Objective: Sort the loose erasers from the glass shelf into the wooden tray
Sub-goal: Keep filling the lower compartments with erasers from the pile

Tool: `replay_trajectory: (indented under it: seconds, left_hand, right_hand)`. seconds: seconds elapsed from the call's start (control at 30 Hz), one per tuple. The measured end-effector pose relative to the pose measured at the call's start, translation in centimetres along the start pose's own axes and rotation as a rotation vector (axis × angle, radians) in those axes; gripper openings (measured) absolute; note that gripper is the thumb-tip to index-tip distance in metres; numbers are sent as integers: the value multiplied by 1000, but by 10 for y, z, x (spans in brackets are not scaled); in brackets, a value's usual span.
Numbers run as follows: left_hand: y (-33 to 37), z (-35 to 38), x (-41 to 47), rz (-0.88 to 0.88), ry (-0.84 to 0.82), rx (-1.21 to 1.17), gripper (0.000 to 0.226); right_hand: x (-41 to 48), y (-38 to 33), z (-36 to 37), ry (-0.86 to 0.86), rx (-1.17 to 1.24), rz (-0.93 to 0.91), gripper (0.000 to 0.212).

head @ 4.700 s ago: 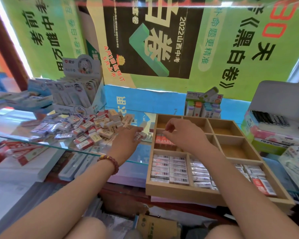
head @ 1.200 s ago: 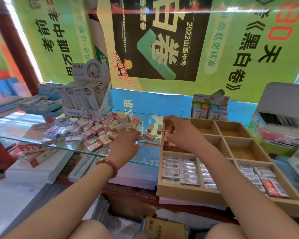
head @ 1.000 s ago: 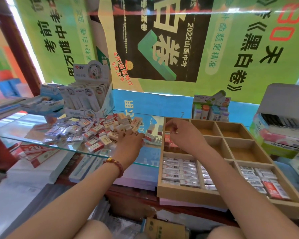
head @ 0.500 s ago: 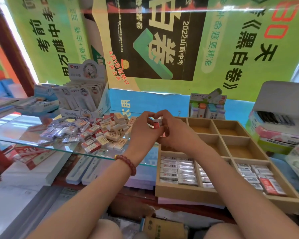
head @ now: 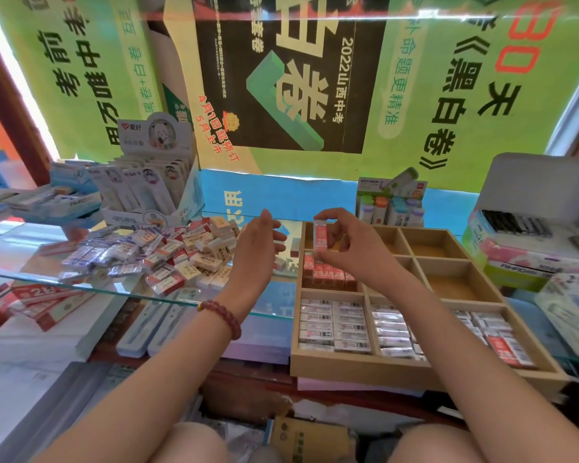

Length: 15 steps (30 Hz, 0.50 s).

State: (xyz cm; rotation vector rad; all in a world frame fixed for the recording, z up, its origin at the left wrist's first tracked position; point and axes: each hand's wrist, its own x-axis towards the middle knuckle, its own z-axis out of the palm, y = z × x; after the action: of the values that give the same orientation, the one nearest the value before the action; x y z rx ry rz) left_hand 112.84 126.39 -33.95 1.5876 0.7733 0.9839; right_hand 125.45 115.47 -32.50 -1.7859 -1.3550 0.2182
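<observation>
right grip (head: 356, 250) pinches eraser (head: 322, 236), glass shelf (head: 17, 252), posters (head: 448, 95)

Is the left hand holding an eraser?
No, the left hand hovers empty, while the right hand pinches the pink 2B eraser.

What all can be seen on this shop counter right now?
Shelf: one, clear glass, left.
Loose erasers: one heap, white, pink, purple, on the shelf.
Tray: one, wooden, right of the heap.
Sorted erasers: many, pink in a left compartment, mostly white along the front row.
Held eraser: one, pink, above the tray.
Display box: one, white, behind the heap.
Posters: several, green, behind.
Bracelet: one, red, left wrist.
Left hand: one, open, over the shelf's right end.
Right hand: one, pinching the held eraser.
</observation>
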Motion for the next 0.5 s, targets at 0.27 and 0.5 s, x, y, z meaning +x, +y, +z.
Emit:
replay_trajectory:
  seconds: [0.27, 0.5]
  left_hand:
    - [-9, -6, 2, 16, -13, 40, 47]
    - [-15, -14, 3, -3, 9, 75, 44]
  right_hand:
    - [4, 13, 3, -35, -179, 133, 50]
    - [2, 16, 16, -176, -410, 194, 55]
